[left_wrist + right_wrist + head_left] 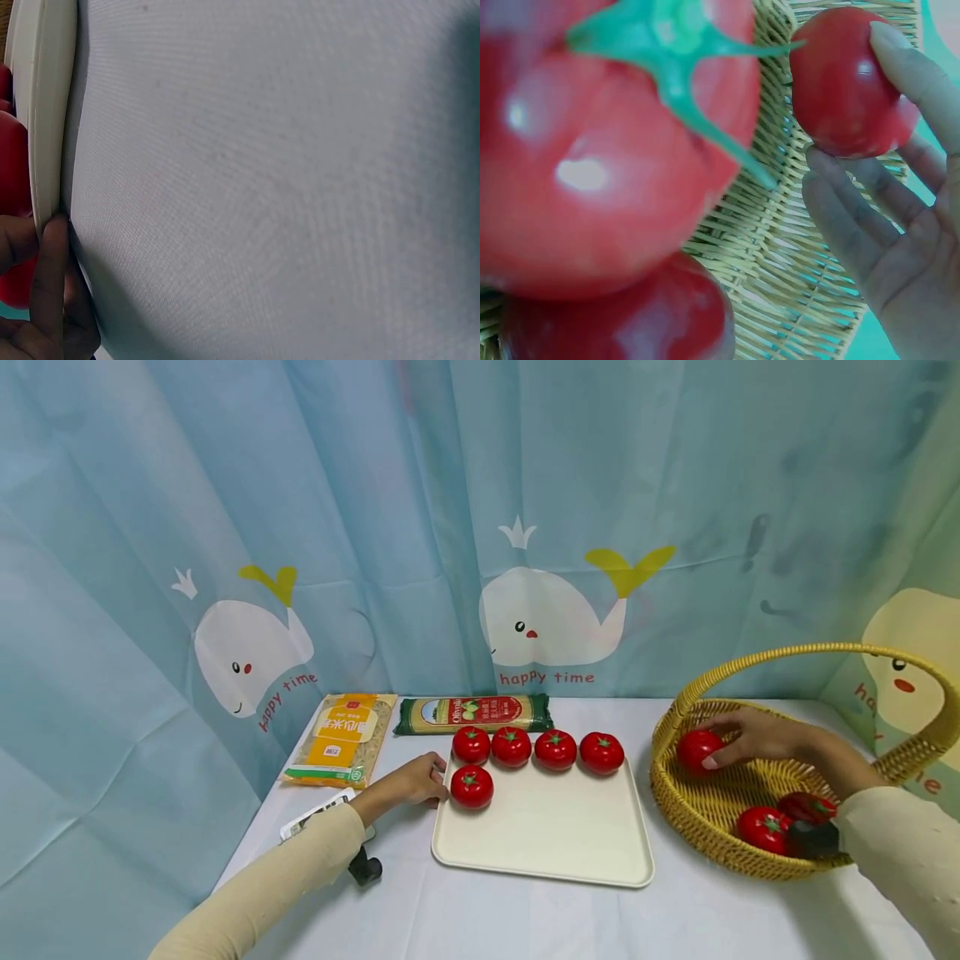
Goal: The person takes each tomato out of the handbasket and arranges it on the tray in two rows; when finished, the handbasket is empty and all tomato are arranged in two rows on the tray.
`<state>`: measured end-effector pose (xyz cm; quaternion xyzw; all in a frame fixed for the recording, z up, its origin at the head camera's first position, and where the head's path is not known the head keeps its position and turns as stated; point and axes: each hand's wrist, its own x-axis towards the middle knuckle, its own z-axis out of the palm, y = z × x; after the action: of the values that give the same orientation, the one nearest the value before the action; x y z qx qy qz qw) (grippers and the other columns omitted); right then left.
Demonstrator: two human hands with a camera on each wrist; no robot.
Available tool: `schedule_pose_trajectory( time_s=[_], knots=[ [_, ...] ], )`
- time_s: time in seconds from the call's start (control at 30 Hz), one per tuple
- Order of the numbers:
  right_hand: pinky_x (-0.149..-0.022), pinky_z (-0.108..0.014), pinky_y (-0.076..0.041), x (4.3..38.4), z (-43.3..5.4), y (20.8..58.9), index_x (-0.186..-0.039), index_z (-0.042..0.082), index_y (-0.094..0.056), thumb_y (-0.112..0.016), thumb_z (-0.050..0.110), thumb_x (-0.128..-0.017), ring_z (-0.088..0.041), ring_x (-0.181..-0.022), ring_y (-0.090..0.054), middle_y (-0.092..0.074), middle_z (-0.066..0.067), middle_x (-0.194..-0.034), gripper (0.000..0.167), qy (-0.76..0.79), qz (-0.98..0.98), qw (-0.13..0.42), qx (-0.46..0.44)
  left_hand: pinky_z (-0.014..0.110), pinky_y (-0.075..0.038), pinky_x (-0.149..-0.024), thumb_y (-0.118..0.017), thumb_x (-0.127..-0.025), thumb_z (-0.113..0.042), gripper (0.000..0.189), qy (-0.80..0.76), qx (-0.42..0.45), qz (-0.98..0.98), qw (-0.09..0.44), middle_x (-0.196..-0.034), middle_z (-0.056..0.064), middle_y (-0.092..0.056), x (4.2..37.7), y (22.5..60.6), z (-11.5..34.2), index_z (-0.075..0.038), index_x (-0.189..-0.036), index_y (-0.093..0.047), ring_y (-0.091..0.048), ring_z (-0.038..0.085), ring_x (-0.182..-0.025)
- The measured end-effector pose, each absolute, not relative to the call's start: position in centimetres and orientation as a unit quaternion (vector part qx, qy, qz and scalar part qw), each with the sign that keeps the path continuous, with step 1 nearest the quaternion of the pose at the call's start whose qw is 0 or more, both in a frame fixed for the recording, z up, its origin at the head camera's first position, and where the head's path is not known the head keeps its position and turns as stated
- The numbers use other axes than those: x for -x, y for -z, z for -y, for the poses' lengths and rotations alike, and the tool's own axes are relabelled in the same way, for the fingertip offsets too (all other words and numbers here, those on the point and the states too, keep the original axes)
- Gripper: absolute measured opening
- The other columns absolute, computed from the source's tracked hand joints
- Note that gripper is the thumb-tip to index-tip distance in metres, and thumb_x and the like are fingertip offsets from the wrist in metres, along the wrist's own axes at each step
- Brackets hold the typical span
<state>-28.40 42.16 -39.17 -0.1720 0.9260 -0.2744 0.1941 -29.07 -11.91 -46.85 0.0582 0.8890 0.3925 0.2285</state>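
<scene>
My left hand (pixel 417 779) pinches the left rim of a cream tray (pixel 555 827); in the left wrist view its fingers (pixel 51 262) lie at the tray edge. Several red tomatoes (pixel 556 750) line the tray's far side, and one more tomato (pixel 472 787) sits in front at the left. At the right, my right hand (pixel 757 739) reaches into a yellow wicker basket (pixel 693 814) and holds a tomato (pixel 847 82) between thumb and fingers. Two other tomatoes (pixel 763 829) lie in the basket's near part, partly hidden by the wrist camera.
Behind the tray lies a green pasta packet (pixel 474 713). A yellow grain bag (pixel 341 741) is at the back left, with a white device (pixel 318 810) under the left forearm. The basket's tall handle (pixel 795 650) arches above the right arm. A blue curtain (pixel 420 527) hangs behind.
</scene>
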Motion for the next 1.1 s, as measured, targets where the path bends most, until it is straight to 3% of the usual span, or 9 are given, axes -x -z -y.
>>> schedule_pose_trajectory(
  time_s=[0.23, 0.4, 0.5, 0.67, 0.87, 1.1],
  knots=[
    [-0.078, -0.03, -0.06, 27.6, -41.9, 38.0, -0.143, -0.011, -0.042, -0.073, 0.023, -0.091, -0.008, -0.093, -0.064, -0.065, -0.016, -0.119, 0.069, 0.338, -0.905, 0.215, 0.144, 0.024, -0.058, -0.061, -0.073, -0.084, 0.0, 0.043, -0.394, -0.056, -0.886, 0.24, -0.087, 0.009, -0.058, 29.1, 46.3, 12.1, 0.002, -0.12, -0.05, -0.062, 0.015, -0.067],
    [-0.078, -0.026, -0.058, 26.8, -42.0, 37.4, -0.142, -0.005, -0.049, -0.073, 0.025, -0.092, -0.004, -0.097, -0.064, -0.062, -0.021, -0.128, 0.064, 0.307, -0.924, 0.165, 0.155, 0.024, -0.058, -0.061, -0.073, -0.084, 0.0, 0.042, -0.392, -0.066, -0.885, 0.241, -0.085, 0.01, -0.057, 29.1, 46.1, 12.2, 0.003, -0.118, -0.049, -0.063, 0.016, -0.067],
    [-0.077, -0.023, -0.055, 26.4, -42.0, 37.0, -0.141, 0.001, -0.053, -0.074, 0.03, -0.091, -0.008, -0.1, -0.063, -0.062, -0.02, -0.13, 0.062, 0.269, -0.941, 0.127, 0.16, 0.025, -0.058, -0.061, -0.073, -0.084, 0.001, 0.042, -0.399, -0.062, -0.882, 0.243, -0.086, 0.009, -0.057, 29.1, 46.3, 12.1, 0.002, -0.118, -0.05, -0.062, 0.016, -0.067],
    [-0.074, -0.025, -0.056, 25.8, -42.3, 36.6, -0.141, 0.001, -0.052, -0.073, 0.028, -0.092, -0.009, -0.099, -0.062, -0.062, -0.02, -0.129, 0.06, 0.276, -0.941, 0.118, 0.158, 0.025, -0.058, -0.061, -0.074, -0.084, 0.001, 0.042, -0.401, -0.052, -0.883, 0.238, -0.086, 0.009, -0.057, 29.2, 46.8, 12.1, 0.001, -0.119, -0.051, -0.06, 0.015, -0.068],
    [-0.073, -0.03, -0.06, 24.7, -42.7, 36.4, -0.141, -0.002, -0.049, -0.07, 0.021, -0.093, -0.003, -0.095, -0.063, -0.065, -0.013, -0.121, 0.057, 0.327, -0.923, 0.122, 0.162, 0.024, -0.057, -0.06, -0.074, -0.084, 0.001, 0.043, -0.397, -0.055, -0.885, 0.236, -0.087, 0.009, -0.058, 29.1, 46.8, 12.0, 0.001, -0.12, -0.051, -0.06, 0.015, -0.068],
    [-0.069, -0.036, -0.059, 23.2, -42.8, 36.0, -0.139, 0.0, -0.05, -0.066, 0.019, -0.094, -0.003, -0.094, -0.062, -0.067, 0.006, -0.113, 0.051, 0.355, -0.913, 0.117, 0.163, 0.024, -0.057, -0.06, -0.073, -0.084, 0.001, 0.043, -0.404, -0.059, -0.882, 0.236, -0.086, 0.009, -0.058, 29.2, 47.0, 12.1, 0.002, -0.12, -0.05, -0.061, 0.015, -0.066]
  ],
)
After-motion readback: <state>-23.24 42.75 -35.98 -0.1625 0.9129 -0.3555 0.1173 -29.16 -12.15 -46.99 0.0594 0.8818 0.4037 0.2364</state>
